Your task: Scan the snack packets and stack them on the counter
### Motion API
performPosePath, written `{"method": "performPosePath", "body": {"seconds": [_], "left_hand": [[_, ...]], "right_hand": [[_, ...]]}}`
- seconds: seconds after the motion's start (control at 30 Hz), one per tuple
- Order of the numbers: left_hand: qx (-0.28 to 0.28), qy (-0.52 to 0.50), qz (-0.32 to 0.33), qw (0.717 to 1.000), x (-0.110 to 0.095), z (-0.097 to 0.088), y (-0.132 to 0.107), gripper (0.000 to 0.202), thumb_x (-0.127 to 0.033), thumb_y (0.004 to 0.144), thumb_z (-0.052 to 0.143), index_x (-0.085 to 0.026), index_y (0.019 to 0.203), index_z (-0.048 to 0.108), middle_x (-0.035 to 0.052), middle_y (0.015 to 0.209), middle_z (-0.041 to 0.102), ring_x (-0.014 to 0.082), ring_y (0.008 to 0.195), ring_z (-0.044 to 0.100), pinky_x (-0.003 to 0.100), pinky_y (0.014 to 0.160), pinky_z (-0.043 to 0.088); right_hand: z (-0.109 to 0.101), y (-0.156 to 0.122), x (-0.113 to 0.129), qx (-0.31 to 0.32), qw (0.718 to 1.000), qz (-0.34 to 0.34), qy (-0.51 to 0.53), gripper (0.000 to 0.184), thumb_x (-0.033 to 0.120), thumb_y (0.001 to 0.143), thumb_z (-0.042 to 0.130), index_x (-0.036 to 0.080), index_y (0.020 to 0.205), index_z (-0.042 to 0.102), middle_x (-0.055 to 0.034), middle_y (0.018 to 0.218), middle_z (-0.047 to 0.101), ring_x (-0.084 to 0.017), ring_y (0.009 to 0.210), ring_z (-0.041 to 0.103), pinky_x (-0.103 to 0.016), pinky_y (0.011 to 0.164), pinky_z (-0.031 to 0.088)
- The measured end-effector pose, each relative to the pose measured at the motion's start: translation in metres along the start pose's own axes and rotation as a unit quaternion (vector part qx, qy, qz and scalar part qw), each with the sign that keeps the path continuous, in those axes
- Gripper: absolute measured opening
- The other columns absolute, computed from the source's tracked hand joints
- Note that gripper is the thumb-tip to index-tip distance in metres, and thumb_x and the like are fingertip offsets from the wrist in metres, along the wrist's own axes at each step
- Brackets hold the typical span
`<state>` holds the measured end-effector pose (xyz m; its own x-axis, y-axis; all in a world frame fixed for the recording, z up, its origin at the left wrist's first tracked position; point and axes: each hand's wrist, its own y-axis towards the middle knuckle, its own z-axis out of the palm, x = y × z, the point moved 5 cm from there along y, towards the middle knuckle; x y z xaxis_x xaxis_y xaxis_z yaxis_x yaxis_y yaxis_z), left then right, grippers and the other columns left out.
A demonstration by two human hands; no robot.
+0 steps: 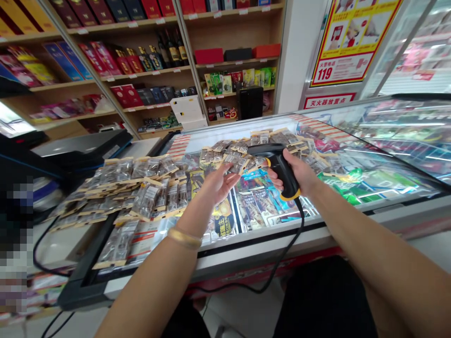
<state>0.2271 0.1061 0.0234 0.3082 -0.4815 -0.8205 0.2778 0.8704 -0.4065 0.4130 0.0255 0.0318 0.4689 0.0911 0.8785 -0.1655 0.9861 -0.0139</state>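
My right hand (302, 172) is wrapped round the grip of a black and yellow barcode scanner (284, 172), whose head points left. My left hand (219, 182), with a gold bangle on the wrist, pinches the near edge of a small clear-windowed snack packet (236, 162). That packet lies just left of the scanner's head, over a loose pile of similar packets (262, 137) on the freezer's glass lid. To the left of my left arm, a larger heap of the same packets (150, 188) is stacked in overlapping layers.
Under the glass, the chest freezer (260, 240) holds bagged frozen goods (255, 206). The scanner's black cord (299, 230) droops over its front edge. A dark counter device (84, 145) stands at left. Stocked shelves (141, 70) line the back, beside a wall poster (352, 42).
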Motion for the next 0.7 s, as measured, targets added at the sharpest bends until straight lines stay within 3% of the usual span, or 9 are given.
{"method": "performPosePath", "body": {"seconds": [0.13, 0.23, 0.33, 0.43, 0.5, 0.7], "left_hand": [[-0.004, 0.024, 0.058, 0.998, -0.001, -0.004, -0.005, 0.02, -0.012, 0.09, 0.067, -0.013, 0.072, 0.06, 0.0054, 0.077, 0.065, 0.0114, 0.073, 0.069, 0.029, 0.084, 0.063], [-0.004, 0.072, 0.102, 0.992, -0.003, -0.005, -0.01, 0.031, -0.008, 0.084, 0.072, -0.015, 0.063, 0.051, -0.0011, 0.065, 0.06, 0.0077, 0.063, 0.063, 0.029, 0.08, 0.063], [0.008, 0.11, 0.182, 0.977, -0.007, -0.004, -0.012, 0.014, -0.008, 0.077, 0.076, -0.018, 0.083, 0.068, -0.0053, 0.064, 0.059, 0.0073, 0.06, 0.061, 0.031, 0.078, 0.063], [0.009, 0.115, 0.247, 0.962, -0.011, -0.005, -0.008, 0.031, -0.012, 0.075, 0.077, -0.022, 0.105, 0.077, -0.0009, 0.086, 0.071, 0.0097, 0.07, 0.068, 0.032, 0.082, 0.062], [-0.013, 0.115, 0.272, 0.955, -0.012, -0.009, -0.005, 0.031, -0.015, 0.076, 0.075, -0.02, 0.107, 0.079, 0.0015, 0.093, 0.074, 0.0104, 0.072, 0.069, 0.032, 0.083, 0.062], [-0.061, 0.115, 0.31, 0.942, -0.017, -0.016, -0.002, 0.035, -0.012, 0.078, 0.07, -0.018, 0.112, 0.079, 0.0004, 0.081, 0.075, 0.0099, 0.067, 0.067, 0.029, 0.081, 0.063]], "right_hand": [[-0.001, -0.002, 0.001, -0.01, 1.0, 0.006, -0.001, 0.049, 0.066, 0.094, 0.054, 0.018, 0.101, 0.061, 0.0, 0.064, 0.055, -0.013, 0.046, 0.048, -0.024, 0.042, 0.043], [-0.001, -0.003, 0.0, -0.011, 1.0, 0.008, -0.002, 0.048, 0.066, 0.092, 0.056, 0.019, 0.098, 0.061, 0.0, 0.064, 0.055, -0.013, 0.047, 0.047, -0.024, 0.041, 0.042], [0.001, -0.005, 0.0, -0.005, 1.0, 0.009, -0.012, 0.047, 0.066, 0.09, 0.059, 0.02, 0.095, 0.06, 0.0001, 0.065, 0.054, -0.013, 0.047, 0.046, -0.025, 0.041, 0.041], [0.002, -0.007, 0.0, 0.006, 0.999, 0.012, -0.03, 0.048, 0.067, 0.088, 0.061, 0.02, 0.095, 0.059, 0.0003, 0.066, 0.055, -0.013, 0.047, 0.046, -0.026, 0.042, 0.041], [0.004, -0.008, -0.002, 0.022, 0.999, 0.022, -0.041, 0.05, 0.068, 0.086, 0.064, 0.02, 0.096, 0.059, 0.001, 0.065, 0.054, -0.012, 0.046, 0.046, -0.026, 0.042, 0.041], [0.006, -0.008, -0.01, 0.045, 0.996, 0.06, -0.056, 0.054, 0.069, 0.082, 0.069, 0.019, 0.1, 0.059, 0.0012, 0.064, 0.056, -0.012, 0.045, 0.047, -0.025, 0.04, 0.039]]}}
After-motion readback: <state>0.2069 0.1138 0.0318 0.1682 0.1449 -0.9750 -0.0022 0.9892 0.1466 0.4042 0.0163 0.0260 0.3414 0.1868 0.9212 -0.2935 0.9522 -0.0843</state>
